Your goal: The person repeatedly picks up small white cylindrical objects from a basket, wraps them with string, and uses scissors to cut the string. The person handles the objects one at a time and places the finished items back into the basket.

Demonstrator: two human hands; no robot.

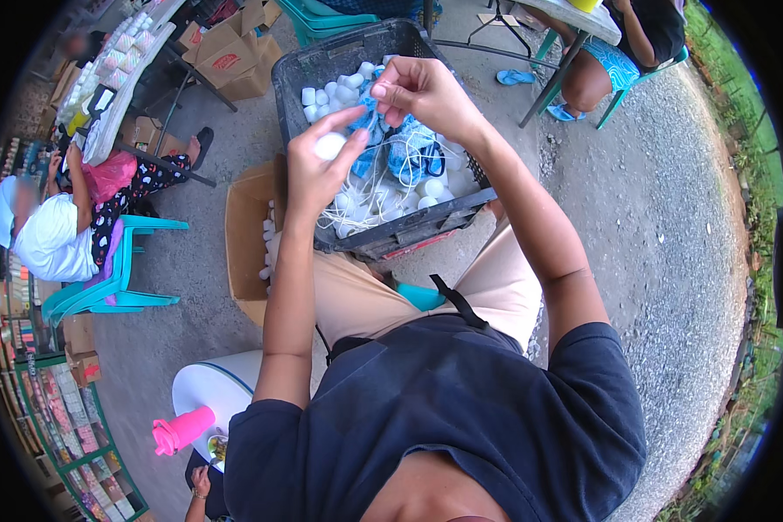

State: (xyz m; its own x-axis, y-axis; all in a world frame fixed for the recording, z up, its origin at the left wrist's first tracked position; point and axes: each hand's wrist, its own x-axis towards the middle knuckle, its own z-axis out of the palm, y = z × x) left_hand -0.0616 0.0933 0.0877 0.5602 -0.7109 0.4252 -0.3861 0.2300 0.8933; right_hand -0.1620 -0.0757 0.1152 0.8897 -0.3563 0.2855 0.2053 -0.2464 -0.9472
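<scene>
Two bare hands come together at upper centre: the left hand (pixel 311 172) seems to cradle a white piece (pixel 330 146) between thumb and fingers, its thumb and forefinger reaching toward the other hand. The right hand (pixel 426 96) has its grip pinched, apparently on a fine white strand (pixel 370 117), though the very tips are too small to be sure.

Just beneath them is a black crate (pixel 426 224), filled with more white pieces and a blue bundle (pixel 415 146), with loose white cords (pixel 361 193) straggling over everything. Those cords are the likeliest trouble: a pull on one could snag its neighbours and knot the lot. The white piece might also slip if the left grip loosens to help with the strand, dropping among its lookalikes.

Beside the crate, left of centre, an open cardboard box (pixel 240 235) holds further white pieces. Farther out, a seated person (pixel 56 235) is at far left near a crowded tabletop (pixel 135 74), and gravel (pixel 644 304) stretches down the right.
</scene>
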